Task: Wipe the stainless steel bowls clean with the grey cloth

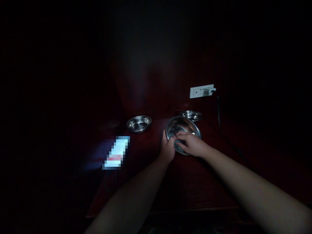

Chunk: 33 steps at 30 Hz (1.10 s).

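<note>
A shiny steel bowl (pixel 182 121) is tilted towards me over the dark red table. My left hand (pixel 168 149) is closed on its left rim, with the thumb at the inner side and the fingers behind the wall. Inside the bowl, the bent fingers of my right hand (pixel 193 144) press on a greyish-green, cloth-like thing (pixel 179 147). Dim light and the fingers hide most of that thing. A small red spot shows near the right fingertips.
Two more steel bowls, a left one (pixel 138 124) and a right one (pixel 191 115), stand farther back. A bright, pixelated screen (pixel 116 152) lies at the left. A wall socket (pixel 201 91) holds a plug with a dark cable (pixel 218 112). The table's front edge (pixel 195 209) is nearest me.
</note>
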Each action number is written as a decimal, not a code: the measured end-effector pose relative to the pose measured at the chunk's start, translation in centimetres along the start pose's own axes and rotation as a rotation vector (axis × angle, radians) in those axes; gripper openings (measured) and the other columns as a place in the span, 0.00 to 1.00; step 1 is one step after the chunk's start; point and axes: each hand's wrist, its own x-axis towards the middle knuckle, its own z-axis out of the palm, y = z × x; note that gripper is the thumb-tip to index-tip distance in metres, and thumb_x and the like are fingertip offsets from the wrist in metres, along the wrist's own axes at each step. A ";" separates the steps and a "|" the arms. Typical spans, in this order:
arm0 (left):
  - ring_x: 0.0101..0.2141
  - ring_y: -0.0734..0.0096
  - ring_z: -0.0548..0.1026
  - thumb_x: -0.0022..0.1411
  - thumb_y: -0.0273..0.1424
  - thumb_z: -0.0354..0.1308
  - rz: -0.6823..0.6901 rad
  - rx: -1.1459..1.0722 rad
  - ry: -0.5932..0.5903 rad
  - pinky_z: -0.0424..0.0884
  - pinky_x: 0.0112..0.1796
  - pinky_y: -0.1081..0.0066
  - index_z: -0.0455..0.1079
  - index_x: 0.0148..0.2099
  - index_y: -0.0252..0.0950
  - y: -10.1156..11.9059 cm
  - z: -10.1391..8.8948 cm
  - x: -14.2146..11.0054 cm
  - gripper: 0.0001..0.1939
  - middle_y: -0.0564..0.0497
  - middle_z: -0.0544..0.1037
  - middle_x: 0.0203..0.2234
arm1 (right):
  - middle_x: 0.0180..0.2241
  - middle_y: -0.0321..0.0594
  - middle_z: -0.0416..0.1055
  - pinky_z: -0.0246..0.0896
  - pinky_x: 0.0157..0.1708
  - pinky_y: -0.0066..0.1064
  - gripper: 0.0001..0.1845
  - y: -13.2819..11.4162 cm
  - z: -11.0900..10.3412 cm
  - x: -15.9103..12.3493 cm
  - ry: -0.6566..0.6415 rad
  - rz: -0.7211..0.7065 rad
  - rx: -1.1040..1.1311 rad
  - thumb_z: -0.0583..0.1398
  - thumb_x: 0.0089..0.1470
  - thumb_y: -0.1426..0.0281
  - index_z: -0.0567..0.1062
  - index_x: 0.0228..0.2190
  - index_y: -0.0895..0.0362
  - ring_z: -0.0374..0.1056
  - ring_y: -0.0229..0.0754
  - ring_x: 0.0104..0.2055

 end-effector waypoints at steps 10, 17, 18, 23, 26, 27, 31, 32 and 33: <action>0.42 0.67 0.70 0.51 0.25 0.50 -0.079 -0.114 -0.072 0.64 0.46 0.67 0.63 0.48 0.37 0.2 0.1 -0.1 0.20 0.49 0.73 0.42 | 0.39 0.43 0.69 0.59 0.45 0.38 0.12 1.5 0.0 0.2 0.117 0.061 -0.087 0.55 0.51 0.72 0.74 0.38 0.55 0.64 0.44 0.43; 0.43 0.68 0.70 0.51 0.25 0.51 -0.092 -0.141 -0.086 0.63 0.47 0.68 0.63 0.48 0.37 0.5 0.2 -0.3 0.20 0.50 0.73 0.42 | 0.39 0.44 0.70 0.61 0.45 0.37 0.12 2.3 -0.3 0.2 0.148 0.124 -0.138 0.55 0.50 0.72 0.74 0.37 0.56 0.65 0.44 0.43; 0.43 0.68 0.70 0.51 0.25 0.51 -0.096 -0.142 -0.087 0.63 0.46 0.67 0.63 0.48 0.36 0.5 0.2 -0.3 0.20 0.50 0.73 0.41 | 0.39 0.44 0.70 0.61 0.45 0.37 0.11 2.3 -0.3 0.2 0.149 0.125 -0.143 0.56 0.50 0.73 0.74 0.37 0.57 0.65 0.44 0.43; 0.42 0.67 0.70 0.50 0.25 0.50 -0.103 -0.122 -0.080 0.64 0.46 0.67 0.63 0.48 0.36 0.9 0.2 -0.3 0.20 0.50 0.73 0.41 | 0.38 0.44 0.70 0.61 0.45 0.37 0.12 2.2 -0.3 0.2 0.140 0.135 -0.154 0.56 0.49 0.73 0.74 0.37 0.57 0.65 0.44 0.43; 0.42 0.67 0.71 0.50 0.25 0.50 -0.104 -0.130 -0.098 0.64 0.46 0.67 0.63 0.47 0.36 0.9 0.1 -0.3 0.19 0.49 0.74 0.41 | 0.39 0.44 0.69 0.60 0.45 0.36 0.13 2.0 -0.4 0.1 0.129 0.142 -0.155 0.56 0.50 0.72 0.74 0.38 0.57 0.65 0.44 0.43; 0.41 0.67 0.71 0.50 0.25 0.50 -0.107 -0.137 -0.099 0.64 0.45 0.67 0.63 0.47 0.36 0.9 0.1 -0.3 0.19 0.49 0.74 0.41 | 0.39 0.44 0.69 0.60 0.45 0.36 0.13 2.0 -0.4 0.1 0.128 0.141 -0.155 0.56 0.50 0.71 0.74 0.39 0.58 0.65 0.44 0.43; 0.42 0.67 0.71 0.50 0.25 0.50 -0.112 -0.157 -0.090 0.64 0.46 0.67 0.63 0.47 0.36 0.7 0.2 -0.2 0.20 0.50 0.73 0.41 | 0.38 0.44 0.69 0.60 0.45 0.37 0.14 1.9 -0.4 0.1 0.131 0.134 -0.148 0.57 0.49 0.70 0.74 0.39 0.58 0.65 0.44 0.42; 0.42 0.66 0.71 0.50 0.25 0.50 -0.114 -0.157 -0.085 0.64 0.46 0.67 0.63 0.47 0.36 0.7 0.2 -0.2 0.20 0.49 0.73 0.41 | 0.38 0.44 0.69 0.61 0.45 0.37 0.14 1.9 -0.4 0.1 0.132 0.130 -0.147 0.57 0.49 0.71 0.74 0.39 0.58 0.65 0.44 0.42; 0.43 0.66 0.70 0.50 0.25 0.50 -0.118 -0.157 -0.084 0.64 0.46 0.66 0.63 0.47 0.36 0.7 0.2 -0.2 0.20 0.49 0.73 0.42 | 0.38 0.44 0.69 0.61 0.45 0.37 0.14 2.0 -0.3 0.1 0.135 0.127 -0.148 0.57 0.48 0.71 0.74 0.39 0.58 0.65 0.44 0.42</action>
